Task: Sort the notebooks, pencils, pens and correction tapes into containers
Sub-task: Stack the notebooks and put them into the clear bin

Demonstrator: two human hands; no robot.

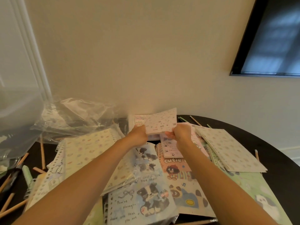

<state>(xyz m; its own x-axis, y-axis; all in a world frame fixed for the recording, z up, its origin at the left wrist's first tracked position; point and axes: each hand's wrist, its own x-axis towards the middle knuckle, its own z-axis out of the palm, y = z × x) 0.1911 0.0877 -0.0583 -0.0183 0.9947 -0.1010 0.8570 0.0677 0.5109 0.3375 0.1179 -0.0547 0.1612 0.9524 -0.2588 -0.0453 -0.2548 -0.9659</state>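
Note:
Both my hands hold up a small pink patterned notebook (159,123) at the far side of the table, lifted above the pile. My left hand (139,133) grips its lower left edge and my right hand (181,133) pinches its lower right edge. Below my arms lie several overlapping notebooks: a cream dotted one (86,150), a blue puppy one (142,200), a pink "cutie" one (177,166), a grey dotted one (227,150). Wooden pencils (42,153) are scattered at the left and a few at the far right (195,120).
A dark round table (274,153) carries everything and stands against a beige wall. Crumpled clear plastic wrapping (76,119) lies at the back left. A clear plastic container (17,120) stands at the far left edge. A dark screen (272,39) hangs on the wall.

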